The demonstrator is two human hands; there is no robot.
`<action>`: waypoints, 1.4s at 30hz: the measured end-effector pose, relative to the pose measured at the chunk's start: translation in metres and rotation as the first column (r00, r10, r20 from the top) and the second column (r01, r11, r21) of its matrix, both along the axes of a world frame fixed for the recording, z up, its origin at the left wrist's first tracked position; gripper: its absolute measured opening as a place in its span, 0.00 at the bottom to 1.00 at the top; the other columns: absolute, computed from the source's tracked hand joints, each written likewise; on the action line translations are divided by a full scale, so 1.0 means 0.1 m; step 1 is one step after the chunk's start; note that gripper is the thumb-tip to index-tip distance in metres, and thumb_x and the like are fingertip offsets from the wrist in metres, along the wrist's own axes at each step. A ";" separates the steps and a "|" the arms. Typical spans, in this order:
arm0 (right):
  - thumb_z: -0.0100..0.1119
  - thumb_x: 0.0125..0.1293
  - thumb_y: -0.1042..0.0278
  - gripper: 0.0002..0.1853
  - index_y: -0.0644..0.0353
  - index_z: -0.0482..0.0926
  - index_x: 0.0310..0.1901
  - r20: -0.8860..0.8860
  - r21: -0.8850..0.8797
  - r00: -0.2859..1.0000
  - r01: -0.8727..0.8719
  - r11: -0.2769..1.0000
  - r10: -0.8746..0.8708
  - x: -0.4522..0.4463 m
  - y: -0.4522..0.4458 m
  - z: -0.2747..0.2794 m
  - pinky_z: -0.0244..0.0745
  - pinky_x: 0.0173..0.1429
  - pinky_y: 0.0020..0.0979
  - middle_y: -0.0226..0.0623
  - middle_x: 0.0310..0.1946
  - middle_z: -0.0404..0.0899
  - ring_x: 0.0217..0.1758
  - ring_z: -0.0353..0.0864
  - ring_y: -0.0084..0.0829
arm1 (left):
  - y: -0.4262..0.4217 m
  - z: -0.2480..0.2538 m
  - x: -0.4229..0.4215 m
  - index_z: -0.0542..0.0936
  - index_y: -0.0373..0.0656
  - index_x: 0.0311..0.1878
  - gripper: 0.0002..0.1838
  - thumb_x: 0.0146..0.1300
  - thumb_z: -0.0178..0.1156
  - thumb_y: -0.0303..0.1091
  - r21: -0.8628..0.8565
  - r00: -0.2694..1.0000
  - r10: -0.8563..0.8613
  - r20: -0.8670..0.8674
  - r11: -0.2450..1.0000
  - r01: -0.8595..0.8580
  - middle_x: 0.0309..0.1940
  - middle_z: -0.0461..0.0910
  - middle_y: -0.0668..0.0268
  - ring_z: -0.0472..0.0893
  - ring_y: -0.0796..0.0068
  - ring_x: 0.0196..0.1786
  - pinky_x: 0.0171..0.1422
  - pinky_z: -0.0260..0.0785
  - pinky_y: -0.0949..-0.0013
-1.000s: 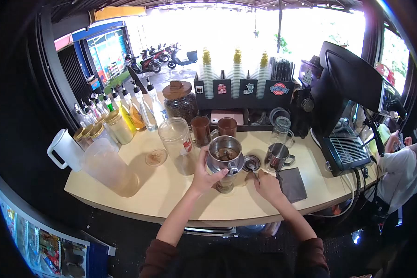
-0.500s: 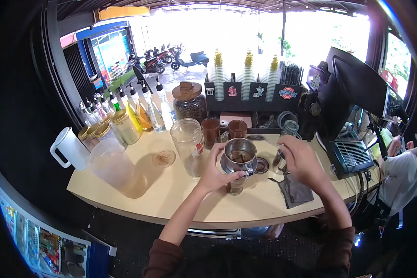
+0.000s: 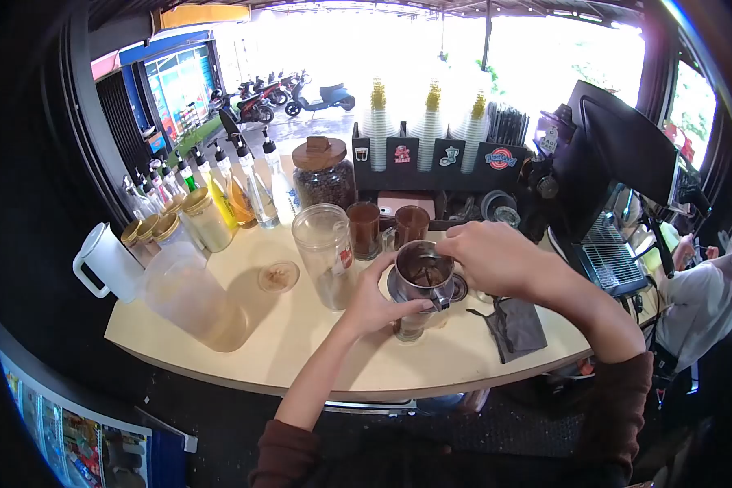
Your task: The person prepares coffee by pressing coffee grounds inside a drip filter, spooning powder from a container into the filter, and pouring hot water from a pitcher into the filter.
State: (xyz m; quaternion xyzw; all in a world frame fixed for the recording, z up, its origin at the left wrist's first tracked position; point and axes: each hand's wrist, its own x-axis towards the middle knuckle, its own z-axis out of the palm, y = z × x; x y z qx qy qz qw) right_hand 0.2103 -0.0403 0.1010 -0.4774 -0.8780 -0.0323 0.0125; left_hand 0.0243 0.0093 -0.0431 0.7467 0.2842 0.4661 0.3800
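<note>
A metal drip coffee filter (image 3: 428,294) sits on top of a small glass (image 3: 412,328). My left hand (image 3: 369,302) is wrapped round the filter's left side, thumb along its front by the handle. My right hand (image 3: 493,259) is at the filter's right rim, fingers pinched together over the opening. Whatever those fingers hold is hidden or too small to make out. Dark contents show inside the filter. Just left of it stands a tall clear jar (image 3: 324,259). Behind are two glass mugs of brown liquid, one on the left (image 3: 364,231) and one on the right (image 3: 413,225).
A dark cloth (image 3: 516,329) lies on the counter at right. A clear lid (image 3: 278,277), a plastic pitcher (image 3: 189,297) and pump bottles stand left. A coffee bean jar (image 3: 324,180) and cup rack (image 3: 431,154) line the back. A machine (image 3: 614,264) is at right, with another person beyond.
My right hand has moved left from the glass at the right to the rim of the filter. The left hand keeps its hold on the filter. The view has shifted slightly.
</note>
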 end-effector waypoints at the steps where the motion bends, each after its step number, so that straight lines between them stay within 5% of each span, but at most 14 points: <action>1: 0.55 0.52 0.75 0.12 0.61 0.79 0.40 0.000 -0.003 1.000 0.001 1.000 -0.001 0.00 0.01 -0.01 0.75 0.46 0.44 0.43 0.36 0.78 0.42 0.80 0.48 | -0.01 -0.01 0.00 0.72 0.36 0.58 0.42 0.37 0.79 0.41 0.009 1.000 0.011 -0.012 1.000 -0.011 0.52 0.78 0.59 0.76 0.68 0.57 0.65 0.64 0.65; 9: 0.55 0.54 0.74 0.07 0.64 0.80 0.35 0.099 0.109 0.995 -0.044 0.993 0.033 -0.03 -0.03 0.01 0.78 0.42 0.41 0.47 0.34 0.81 0.37 0.83 0.45 | -0.07 0.06 -0.01 0.72 0.37 0.59 0.43 0.37 0.79 0.40 -0.009 0.999 0.040 -0.028 0.999 -0.040 0.52 0.77 0.59 0.75 0.68 0.58 0.66 0.63 0.64; 13: 0.58 0.50 0.75 0.13 0.62 0.79 0.40 0.036 0.119 0.999 -0.035 0.992 0.031 -0.08 0.00 -0.09 0.76 0.43 0.43 0.42 0.36 0.78 0.40 0.81 0.45 | -0.02 0.03 -0.01 0.71 0.36 0.60 0.44 0.37 0.79 0.39 0.012 0.999 0.002 -0.045 1.000 -0.002 0.54 0.76 0.59 0.74 0.68 0.59 0.66 0.63 0.64; 16: 0.56 0.54 0.74 0.06 0.64 0.81 0.30 0.107 0.065 0.994 -0.007 0.998 0.000 -0.09 -0.04 -0.05 0.79 0.39 0.39 0.46 0.29 0.80 0.35 0.84 0.44 | -0.06 0.09 -0.01 0.70 0.36 0.61 0.45 0.38 0.79 0.39 -0.036 0.999 -0.007 -0.048 0.999 0.005 0.56 0.75 0.58 0.74 0.67 0.60 0.67 0.62 0.64; 19: 0.58 0.52 0.73 0.05 0.65 0.81 0.28 -0.049 0.325 0.993 -0.086 0.942 0.108 -0.16 -0.07 -0.13 0.79 0.37 0.38 0.46 0.25 0.81 0.33 0.84 0.43 | -0.03 0.12 -0.03 0.69 0.37 0.62 0.46 0.37 0.79 0.41 -0.031 0.993 -0.016 -0.121 0.999 0.012 0.57 0.74 0.58 0.73 0.67 0.61 0.67 0.63 0.64; 21: 0.60 0.51 0.72 0.06 0.65 0.81 0.27 0.086 0.110 0.996 -0.024 0.994 0.015 -0.17 -0.14 0.04 0.80 0.36 0.38 0.45 0.24 0.81 0.32 0.84 0.42 | -0.03 0.10 -0.02 0.69 0.37 0.62 0.46 0.37 0.79 0.42 -0.007 0.991 0.013 -0.130 1.000 -0.014 0.56 0.75 0.58 0.74 0.67 0.60 0.67 0.63 0.63; 25: 0.58 0.47 0.75 0.06 0.66 0.81 0.28 -0.009 0.275 0.996 -0.085 0.958 0.091 -0.19 -0.09 -0.11 0.79 0.38 0.40 0.49 0.27 0.81 0.34 0.84 0.45 | -0.02 0.16 -0.05 0.69 0.38 0.63 0.47 0.37 0.78 0.44 0.025 0.983 0.029 -0.183 0.999 -0.025 0.55 0.77 0.57 0.75 0.65 0.59 0.65 0.65 0.62; 29: 0.58 0.48 0.76 0.09 0.68 0.80 0.32 0.084 -0.002 0.996 0.012 1.000 -0.012 -0.23 -0.13 0.06 0.79 0.38 0.40 0.51 0.30 0.80 0.35 0.83 0.45 | -0.04 0.20 -0.07 0.66 0.40 0.65 0.50 0.37 0.79 0.45 -0.078 0.971 0.002 -0.241 0.997 -0.021 0.59 0.73 0.57 0.71 0.63 0.64 0.71 0.58 0.60; 31: 0.58 0.49 0.76 0.10 0.68 0.80 0.34 -0.006 0.174 1.000 -0.008 0.985 0.009 -0.21 -0.04 -0.18 0.78 0.39 0.40 0.49 0.32 0.80 0.36 0.83 0.45 | -0.07 0.24 -0.05 0.66 0.40 0.65 0.51 0.36 0.80 0.44 -0.093 0.977 0.003 -0.215 0.995 -0.023 0.59 0.73 0.57 0.70 0.63 0.65 0.71 0.58 0.60; 35: 0.59 0.49 0.75 0.09 0.65 0.80 0.34 -0.070 0.061 0.994 -0.076 0.995 0.081 -0.14 -0.05 -0.10 0.78 0.40 0.40 0.45 0.32 0.81 0.36 0.83 0.44 | -0.06 0.26 -0.04 0.66 0.40 0.65 0.51 0.36 0.80 0.43 -0.107 0.976 -0.046 -0.212 0.994 0.023 0.59 0.73 0.57 0.70 0.63 0.65 0.71 0.58 0.60; 37: 0.60 0.50 0.75 0.08 0.63 0.80 0.34 0.026 0.147 1.000 -0.020 0.989 0.016 -0.12 -0.02 -0.15 0.78 0.39 0.39 0.42 0.32 0.80 0.36 0.83 0.43 | -0.03 0.20 -0.03 0.71 0.38 0.62 0.46 0.35 0.79 0.42 0.063 0.978 0.071 -0.198 0.996 -0.060 0.53 0.78 0.57 0.78 0.65 0.56 0.64 0.67 0.63; 42: 0.60 0.49 0.72 0.06 0.64 0.82 0.28 -0.074 0.300 0.983 -0.137 0.944 0.167 -0.05 -0.06 -0.24 0.79 0.32 0.37 0.44 0.25 0.81 0.30 0.84 0.41 | -0.01 0.21 -0.03 0.72 0.39 0.60 0.46 0.34 0.79 0.42 0.097 0.989 0.038 -0.143 0.995 -0.024 0.54 0.78 0.58 0.77 0.65 0.57 0.65 0.66 0.63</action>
